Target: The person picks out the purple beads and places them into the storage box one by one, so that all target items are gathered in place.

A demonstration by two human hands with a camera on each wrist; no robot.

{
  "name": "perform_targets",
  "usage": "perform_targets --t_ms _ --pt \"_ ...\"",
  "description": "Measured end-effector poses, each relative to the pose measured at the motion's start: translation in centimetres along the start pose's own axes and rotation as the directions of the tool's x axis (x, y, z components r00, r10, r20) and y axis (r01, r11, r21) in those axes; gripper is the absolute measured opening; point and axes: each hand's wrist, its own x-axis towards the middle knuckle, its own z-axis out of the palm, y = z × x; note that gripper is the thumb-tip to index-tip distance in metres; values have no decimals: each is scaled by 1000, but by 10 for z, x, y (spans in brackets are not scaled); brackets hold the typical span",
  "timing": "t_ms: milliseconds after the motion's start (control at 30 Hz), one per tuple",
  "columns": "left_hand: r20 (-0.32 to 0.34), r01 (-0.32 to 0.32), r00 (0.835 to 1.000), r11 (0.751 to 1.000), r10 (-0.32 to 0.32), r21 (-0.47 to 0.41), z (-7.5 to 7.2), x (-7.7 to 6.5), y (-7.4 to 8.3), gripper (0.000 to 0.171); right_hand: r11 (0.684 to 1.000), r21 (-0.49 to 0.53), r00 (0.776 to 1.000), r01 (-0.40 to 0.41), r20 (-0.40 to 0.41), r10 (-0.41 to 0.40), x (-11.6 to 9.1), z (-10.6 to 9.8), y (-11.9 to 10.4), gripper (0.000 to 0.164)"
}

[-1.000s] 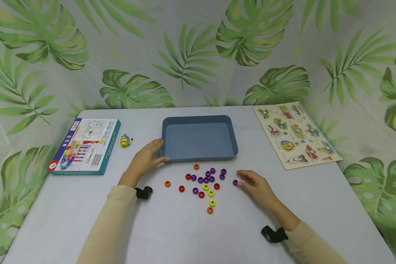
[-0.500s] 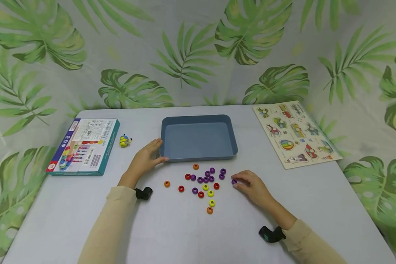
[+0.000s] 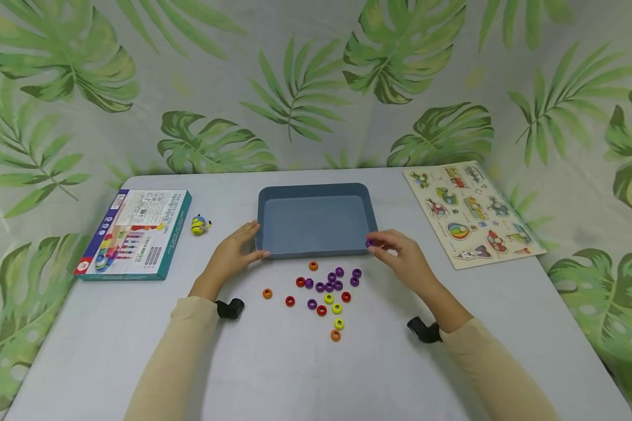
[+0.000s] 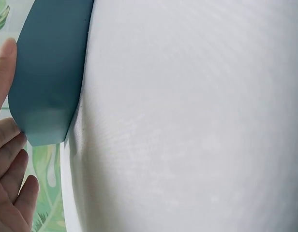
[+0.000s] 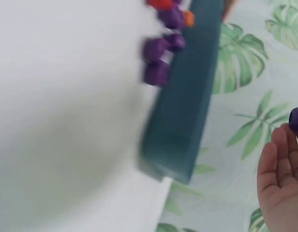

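Observation:
A purple bead (image 3: 369, 242) is pinched between the thumb and fingertips of my right hand (image 3: 404, 258), at the front right corner of the blue-grey tray (image 3: 318, 254). The right wrist view also shows this purple bead (image 5: 295, 120), partly cut off at the edge. My left hand (image 3: 230, 255) rests against the tray's front left corner, thumb along the front wall and fingers by the left side. In front of the tray lie several loose beads: purple (image 3: 329, 287), red (image 3: 289, 301), yellow (image 3: 339, 323) and orange (image 3: 267, 293).
To the left lies a flat toy box (image 3: 134, 234), with a small yellow-and-blue toy figure (image 3: 200, 224) beside it. A picture puzzle board (image 3: 474, 216) is at the right. Leaf-patterned cloth (image 3: 305, 88) hangs behind the white table (image 3: 274, 380).
My right hand has pinched the purple bead lying at the right of the group and lifted it up and away to the tray's corner. My left hand stays in place.

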Motion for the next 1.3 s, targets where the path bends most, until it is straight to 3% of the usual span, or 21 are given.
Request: perform_targets --t_ms 133,233,400,567,800,967,1133,1300 --pt "2 1 1000 1000 -1 -3 0 1 0 77 996 84 1000 25 4 -25 42 3 2 27" --pt "13 8 1000 1000 -8 -7 0 2 1 77 992 123 998 -38 52 32 66 14 17 28" --pt "22 16 1000 1000 -16 -16 1 2 2 78 983 -9 967 -184 178 182 83 35 43 28" --pt "16 19 1000 1000 -19 -21 1 2 2 78 969 -90 942 -231 227 246 88 48 56 24" --pt "-2 14 1000 999 -14 -30 1 0 0 80 955 -205 934 -216 241 263 93 55 60 18" --pt "-3 9 1000 999 -9 -31 2 0 0 80 941 -251 927 -228 238 289 93 54 58 23" --pt "2 12 1000 1000 -12 -28 3 0 -1 80 953 -228 949 -200 197 246 83 41 44 30" --pt "-10 2 1000 999 -2 -36 3 0 -1 79 994 -78 984 -72 158 84 55 23 29 31"
